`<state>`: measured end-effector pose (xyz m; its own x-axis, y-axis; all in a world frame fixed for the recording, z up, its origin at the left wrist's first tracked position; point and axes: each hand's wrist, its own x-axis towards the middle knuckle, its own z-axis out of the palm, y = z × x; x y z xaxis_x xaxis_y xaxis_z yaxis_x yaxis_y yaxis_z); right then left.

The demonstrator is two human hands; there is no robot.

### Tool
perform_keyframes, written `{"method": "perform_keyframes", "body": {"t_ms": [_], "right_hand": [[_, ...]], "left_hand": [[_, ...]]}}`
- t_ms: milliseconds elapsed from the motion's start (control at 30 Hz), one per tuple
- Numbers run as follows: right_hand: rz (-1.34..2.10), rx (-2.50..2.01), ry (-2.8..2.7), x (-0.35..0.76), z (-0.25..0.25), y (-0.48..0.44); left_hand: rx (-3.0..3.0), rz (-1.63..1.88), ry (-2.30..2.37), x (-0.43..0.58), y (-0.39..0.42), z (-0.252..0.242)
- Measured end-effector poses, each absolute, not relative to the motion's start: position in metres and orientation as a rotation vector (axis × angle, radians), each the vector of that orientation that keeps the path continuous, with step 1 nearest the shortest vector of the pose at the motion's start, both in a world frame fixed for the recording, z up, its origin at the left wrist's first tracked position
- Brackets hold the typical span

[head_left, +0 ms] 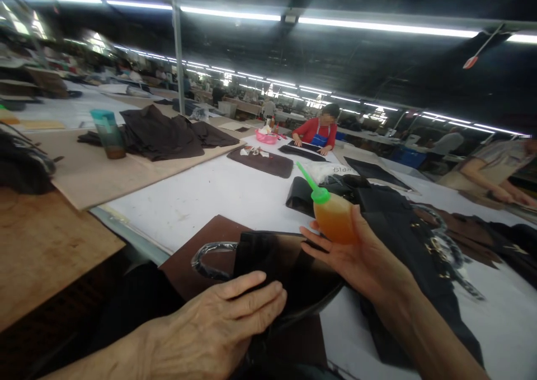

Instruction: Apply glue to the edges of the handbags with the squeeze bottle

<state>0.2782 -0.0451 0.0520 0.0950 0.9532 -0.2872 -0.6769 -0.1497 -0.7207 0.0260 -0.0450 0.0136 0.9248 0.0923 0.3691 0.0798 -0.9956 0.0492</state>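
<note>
My right hand (356, 257) holds a soft squeeze bottle (335, 217) of orange liquid. The bottle tilts, and its long green nozzle points up and to the left, away from the work. My left hand (235, 313) grips a black handbag (268, 254) from the near side, its fingers together over the front and its thumb out of sight. A curved handle (213, 247) wrapped in clear plastic sticks out at the bag's left end. Beneath the bag lies a brown sheet (218, 226) on the white tabletop (168, 206).
More black bag pieces (386, 212) with wrapped handles and gold hardware lie to the right. A pink basket (267, 137) stands further back. Dark cloth (155, 134) and a teal-topped cup (108, 134) sit at left. A co-worker in red (321, 129) works across the table, another person (490, 173) at far right.
</note>
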Motion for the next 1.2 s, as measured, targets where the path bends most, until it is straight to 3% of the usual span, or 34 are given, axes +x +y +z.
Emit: {"method": "perform_keyframes", "body": {"t_ms": [200, 433, 800, 1200], "right_hand": [[1.478, -0.934, -0.413, 0.273, 0.051, -0.043], [1.464, -0.95, -0.477, 0.269, 0.05, -0.049], [1.498, -0.99, -0.411, 0.253, 0.059, -0.08], [1.441, -1.038, -0.314, 0.248, 0.052, -0.107]], "left_hand": [[2.588, 0.379, 0.338, 0.023, -0.053, 0.035], [1.611, 0.327, 0.93, 0.034, -0.034, -0.009], [1.999, 0.001, 1.46, 0.017, -0.006, 0.012], [1.929, 0.345, 1.586, 0.078, 0.016, -0.046]]}}
